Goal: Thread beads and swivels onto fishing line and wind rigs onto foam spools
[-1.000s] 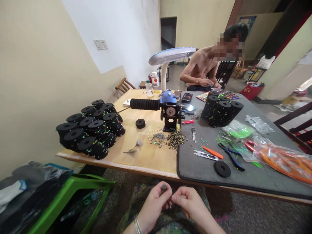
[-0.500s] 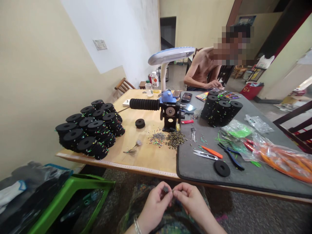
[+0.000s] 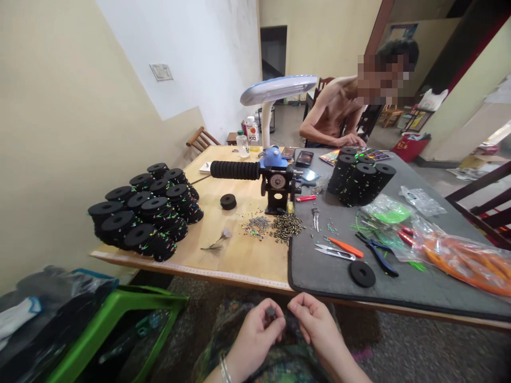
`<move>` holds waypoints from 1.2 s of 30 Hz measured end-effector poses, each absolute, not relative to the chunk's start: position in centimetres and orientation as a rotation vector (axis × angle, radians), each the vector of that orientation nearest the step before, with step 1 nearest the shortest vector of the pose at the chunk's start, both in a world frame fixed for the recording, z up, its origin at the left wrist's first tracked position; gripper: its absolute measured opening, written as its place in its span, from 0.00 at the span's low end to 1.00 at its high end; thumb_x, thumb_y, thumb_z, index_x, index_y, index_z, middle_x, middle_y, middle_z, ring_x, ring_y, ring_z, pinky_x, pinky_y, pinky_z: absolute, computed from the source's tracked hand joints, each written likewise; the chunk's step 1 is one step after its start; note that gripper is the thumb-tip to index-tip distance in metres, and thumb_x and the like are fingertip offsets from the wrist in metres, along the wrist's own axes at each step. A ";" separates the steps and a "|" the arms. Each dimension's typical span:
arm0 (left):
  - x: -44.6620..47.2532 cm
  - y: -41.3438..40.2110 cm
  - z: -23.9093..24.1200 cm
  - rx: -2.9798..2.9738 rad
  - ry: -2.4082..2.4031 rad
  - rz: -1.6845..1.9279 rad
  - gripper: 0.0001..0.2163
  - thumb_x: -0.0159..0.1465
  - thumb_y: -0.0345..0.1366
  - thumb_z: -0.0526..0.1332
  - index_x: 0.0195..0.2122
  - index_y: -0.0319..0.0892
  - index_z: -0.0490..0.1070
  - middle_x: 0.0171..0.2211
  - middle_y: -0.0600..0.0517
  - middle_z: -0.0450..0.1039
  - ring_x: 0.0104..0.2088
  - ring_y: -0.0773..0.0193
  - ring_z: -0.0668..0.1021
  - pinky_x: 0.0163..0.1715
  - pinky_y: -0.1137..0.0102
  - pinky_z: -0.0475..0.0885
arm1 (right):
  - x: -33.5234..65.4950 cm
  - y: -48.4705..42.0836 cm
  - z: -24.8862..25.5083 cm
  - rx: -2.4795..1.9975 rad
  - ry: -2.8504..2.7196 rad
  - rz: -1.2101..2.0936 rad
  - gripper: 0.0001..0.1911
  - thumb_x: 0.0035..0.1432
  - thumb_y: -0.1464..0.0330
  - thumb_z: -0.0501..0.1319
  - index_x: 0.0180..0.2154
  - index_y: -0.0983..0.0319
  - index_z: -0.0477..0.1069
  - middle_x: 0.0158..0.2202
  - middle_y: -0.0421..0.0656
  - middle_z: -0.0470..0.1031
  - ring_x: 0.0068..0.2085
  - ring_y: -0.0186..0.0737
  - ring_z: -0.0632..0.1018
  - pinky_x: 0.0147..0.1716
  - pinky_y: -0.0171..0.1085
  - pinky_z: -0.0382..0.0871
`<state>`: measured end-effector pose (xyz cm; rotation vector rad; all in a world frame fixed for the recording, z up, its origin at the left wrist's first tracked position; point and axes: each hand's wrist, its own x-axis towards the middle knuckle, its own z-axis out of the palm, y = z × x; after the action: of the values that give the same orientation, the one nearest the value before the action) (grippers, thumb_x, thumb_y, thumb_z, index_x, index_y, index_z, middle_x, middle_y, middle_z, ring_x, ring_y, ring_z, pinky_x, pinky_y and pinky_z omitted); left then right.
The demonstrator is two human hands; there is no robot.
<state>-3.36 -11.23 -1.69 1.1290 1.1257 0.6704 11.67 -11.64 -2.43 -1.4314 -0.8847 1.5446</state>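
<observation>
Low in the view, above my patterned lap and below the table edge, my left hand [image 3: 253, 338] pinches a small dark piece [image 3: 271, 313] between thumb and fingers. My right hand [image 3: 315, 322] is curled with its fingertips together, a short gap from the left hand. Nothing shows in its fingers, though a thin thread could be too fine to see. Beyond my hands, the nearest thing is the front edge of the wooden table [image 3: 207, 271]. A metal bangle [image 3: 224, 369] circles my left wrist.
Stacks of black foam rings [image 3: 143, 213] crowd the table's left side, beside a black hand-cranked winder [image 3: 276, 181] and scattered beads [image 3: 285, 227]. A grey mat [image 3: 339, 271] holds scissors, pliers and plastic bags. A seated co-worker [image 3: 333, 114] works beyond. A green crate [image 3: 123, 314] stands at lower left.
My right hand has drawn back to the right, away from the left hand, and their fingertips no longer nearly meet. The left hand keeps the small dark piece, and the head view has shifted slightly.
</observation>
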 end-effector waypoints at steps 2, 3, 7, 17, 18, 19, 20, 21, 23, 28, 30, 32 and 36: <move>-3.3 -11.3 -1.7 1.123 1.115 0.682 0.05 0.56 0.33 0.61 0.28 0.41 0.64 0.19 0.58 0.64 0.21 0.69 0.68 0.24 0.74 0.62 | 11.5 -11.8 -2.5 -1.426 -0.891 1.534 0.23 0.46 0.48 0.62 0.25 0.61 0.64 0.10 0.27 0.53 0.12 0.23 0.51 0.13 0.28 0.40; -3.3 -11.3 -1.8 1.121 1.110 0.690 0.05 0.56 0.32 0.61 0.28 0.41 0.64 0.19 0.58 0.65 0.21 0.69 0.68 0.24 0.74 0.63 | 11.5 -11.8 -2.5 -1.420 -0.888 1.527 0.23 0.46 0.47 0.62 0.25 0.61 0.63 0.10 0.26 0.53 0.12 0.23 0.51 0.13 0.28 0.40; -3.2 -11.3 -1.6 1.094 1.114 0.711 0.05 0.55 0.32 0.61 0.29 0.41 0.65 0.18 0.59 0.65 0.21 0.69 0.68 0.24 0.74 0.62 | 11.1 -12.0 -2.6 -1.397 -0.887 1.513 0.26 0.45 0.44 0.61 0.25 0.61 0.62 0.10 0.26 0.52 0.11 0.23 0.50 0.12 0.28 0.39; -3.2 -11.1 -1.9 1.102 1.116 0.774 0.02 0.54 0.31 0.57 0.25 0.41 0.64 0.18 0.59 0.60 0.20 0.70 0.64 0.22 0.75 0.59 | 10.9 -12.2 -2.6 -1.410 -0.952 1.504 0.28 0.45 0.41 0.59 0.26 0.60 0.61 0.11 0.26 0.51 0.11 0.24 0.52 0.11 0.27 0.42; -3.2 -11.1 -1.9 1.138 1.138 0.784 0.03 0.54 0.31 0.57 0.25 0.41 0.65 0.18 0.59 0.60 0.21 0.70 0.63 0.22 0.75 0.59 | 10.8 -12.2 -2.7 -1.406 -0.962 1.514 0.28 0.45 0.41 0.59 0.26 0.60 0.61 0.12 0.26 0.52 0.11 0.24 0.52 0.11 0.27 0.43; -3.2 -11.0 -1.8 1.176 1.166 0.788 0.03 0.54 0.32 0.58 0.24 0.41 0.65 0.19 0.59 0.60 0.21 0.70 0.63 0.23 0.75 0.58 | 10.8 -12.2 -2.8 -1.402 -0.974 1.522 0.28 0.45 0.41 0.58 0.26 0.60 0.61 0.12 0.27 0.52 0.11 0.25 0.53 0.11 0.27 0.43; -3.2 -10.9 -1.8 1.213 1.198 0.784 0.04 0.54 0.32 0.59 0.24 0.40 0.66 0.18 0.59 0.60 0.22 0.70 0.62 0.23 0.75 0.58 | 10.7 -12.2 -2.8 -1.395 -0.989 1.529 0.27 0.46 0.41 0.58 0.26 0.59 0.61 0.12 0.27 0.52 0.12 0.25 0.53 0.11 0.27 0.44; -3.1 -10.9 -1.7 1.246 1.228 0.772 0.04 0.54 0.33 0.59 0.23 0.40 0.67 0.18 0.59 0.60 0.21 0.69 0.62 0.23 0.75 0.57 | 10.7 -12.2 -2.9 -1.385 -1.001 1.532 0.27 0.46 0.42 0.58 0.26 0.60 0.61 0.12 0.27 0.53 0.12 0.25 0.53 0.12 0.27 0.44; -3.1 -10.8 -1.5 1.298 1.278 0.746 0.05 0.55 0.34 0.60 0.24 0.39 0.69 0.17 0.59 0.60 0.21 0.70 0.61 0.22 0.74 0.56 | 10.8 -12.0 -3.0 -1.357 -1.022 1.534 0.25 0.48 0.44 0.59 0.26 0.60 0.61 0.12 0.27 0.53 0.13 0.26 0.53 0.13 0.28 0.45; -3.6 -10.5 -1.0 1.320 1.310 0.776 0.06 0.56 0.36 0.62 0.27 0.38 0.73 0.18 0.57 0.64 0.21 0.69 0.63 0.23 0.74 0.57 | 11.3 -11.8 -2.8 -1.349 -1.141 1.579 0.14 0.51 0.57 0.61 0.28 0.62 0.66 0.14 0.29 0.55 0.17 0.27 0.55 0.18 0.29 0.48; -3.8 -10.4 -0.8 1.285 1.263 0.800 0.06 0.56 0.37 0.61 0.29 0.38 0.74 0.20 0.57 0.65 0.22 0.68 0.64 0.23 0.74 0.58 | 11.5 -11.9 -2.7 -1.365 -1.193 1.581 0.10 0.50 0.61 0.61 0.26 0.62 0.66 0.16 0.30 0.55 0.19 0.28 0.55 0.19 0.30 0.48; -3.8 -10.3 -0.7 1.253 1.217 0.809 0.07 0.57 0.37 0.61 0.31 0.39 0.74 0.21 0.56 0.66 0.23 0.68 0.65 0.24 0.74 0.60 | 11.4 -11.9 -2.6 -1.375 -1.217 1.558 0.08 0.48 0.65 0.59 0.23 0.62 0.64 0.16 0.31 0.55 0.20 0.29 0.54 0.20 0.30 0.47; -3.5 -10.3 -0.8 1.211 1.226 0.842 0.07 0.59 0.38 0.59 0.31 0.40 0.73 0.22 0.56 0.67 0.22 0.69 0.66 0.23 0.75 0.61 | 11.3 -12.0 -2.6 -1.402 -1.221 1.491 0.05 0.44 0.69 0.56 0.20 0.60 0.60 0.16 0.31 0.54 0.20 0.29 0.54 0.20 0.31 0.47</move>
<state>-3.53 -10.28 -0.78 1.2114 1.2265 0.8416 11.27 -12.04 -2.58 -1.4015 -1.2212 1.4910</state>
